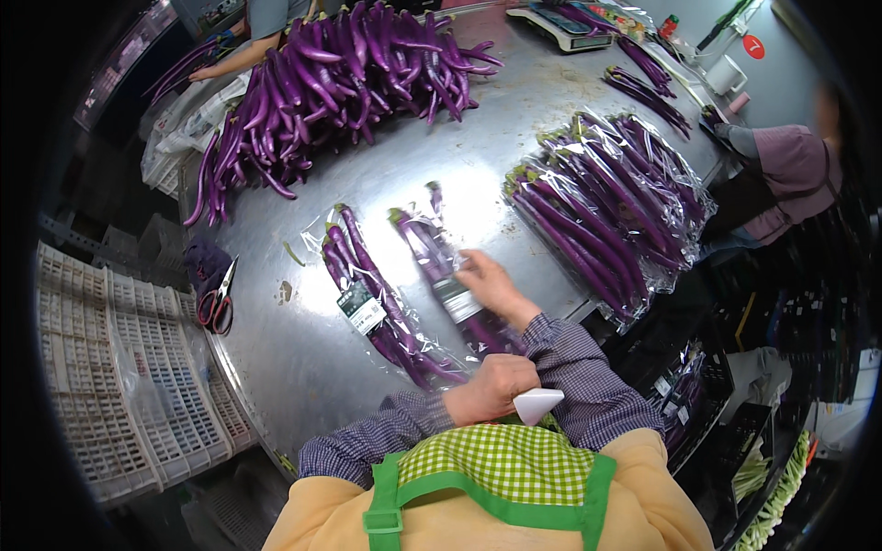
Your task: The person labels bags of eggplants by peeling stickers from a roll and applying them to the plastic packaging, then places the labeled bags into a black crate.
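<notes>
My right hand is on the upper side of a clear bag of long purple eggplants with a label; the bag is blurred. My left hand is closed near the bag's lower end, close to my apron, and a white tapered piece sticks out beside it; what the fist holds is partly hidden. Left of these lies another labelled bag of eggplants on the metal table. Several bagged bunches rest at the right, stacked side by side.
A large heap of loose eggplants covers the table's far left. Red-handled scissors and a dark cloth lie at the left edge by white plastic crates. A scale stands at the back. Co-workers are at far left and right.
</notes>
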A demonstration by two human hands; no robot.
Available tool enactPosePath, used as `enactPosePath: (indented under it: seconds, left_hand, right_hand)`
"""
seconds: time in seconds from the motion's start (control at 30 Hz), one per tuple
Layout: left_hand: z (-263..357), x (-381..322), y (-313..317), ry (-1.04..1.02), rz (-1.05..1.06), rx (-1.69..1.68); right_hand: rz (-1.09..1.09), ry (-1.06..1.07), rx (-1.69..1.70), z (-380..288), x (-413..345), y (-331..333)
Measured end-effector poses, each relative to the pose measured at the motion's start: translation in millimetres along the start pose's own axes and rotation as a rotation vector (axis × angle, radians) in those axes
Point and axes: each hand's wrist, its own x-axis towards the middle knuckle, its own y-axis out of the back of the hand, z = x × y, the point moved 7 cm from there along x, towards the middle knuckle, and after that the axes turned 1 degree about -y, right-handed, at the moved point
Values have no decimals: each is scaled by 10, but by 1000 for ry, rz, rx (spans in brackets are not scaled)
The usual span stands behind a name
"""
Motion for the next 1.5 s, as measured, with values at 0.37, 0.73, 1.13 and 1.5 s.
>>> enactPosePath:
  seconds: [0.37, 0.73, 1.13, 1.5]
  left_hand:
    - [-21, 96, 87, 45, 67, -86]
    - [218, 202, -30, 8, 127, -41]
    - [281, 223, -350, -60, -28, -167]
    - [1, 362, 250, 190, 376, -36]
  right_hand:
    - [655, -114, -1092, 14, -935, 1988]
    - [785, 75, -1259, -30, -981, 2009]
    - [212, -205, -971, 104, -980, 1076]
    - [30, -25, 559, -651, -1798, 1256]
